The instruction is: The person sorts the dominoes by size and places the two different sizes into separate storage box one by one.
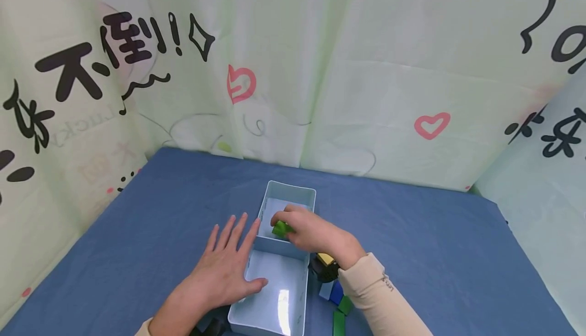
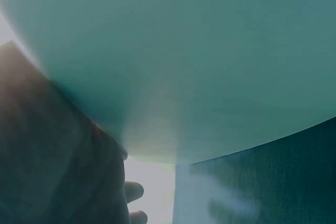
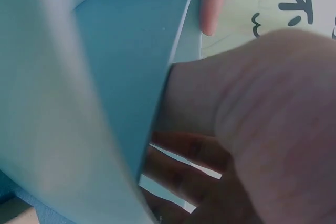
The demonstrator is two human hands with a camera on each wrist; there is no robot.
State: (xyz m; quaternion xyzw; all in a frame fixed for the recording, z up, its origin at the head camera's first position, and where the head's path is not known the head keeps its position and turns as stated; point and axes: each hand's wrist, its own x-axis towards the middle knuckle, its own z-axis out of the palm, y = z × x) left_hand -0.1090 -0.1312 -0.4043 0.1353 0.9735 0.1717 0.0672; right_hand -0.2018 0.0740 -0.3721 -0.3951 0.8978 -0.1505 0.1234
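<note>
A light blue plastic box (image 1: 274, 270) with a divider (image 1: 278, 246) across it stands in front of me. My right hand (image 1: 304, 228) reaches into its far compartment and grips a bright green block (image 1: 281, 229). In the right wrist view, the right hand (image 3: 210, 129) is beside the divider, with the green block hidden. My left hand (image 1: 224, 272) lies along the left side of the box with its fingers spread, holding nothing; whether it touches the rim I cannot tell. The box wall (image 2: 210, 66) fills most of the left wrist view.
Right of the box, under my right forearm, lie a light blue block (image 1: 326, 290), a dark blue block (image 1: 336, 292), green blocks (image 1: 339, 322) and something yellow (image 1: 326, 258). Dark blue cloth (image 1: 439, 264) covers the table. A printed curtain (image 1: 366, 71) hangs around it.
</note>
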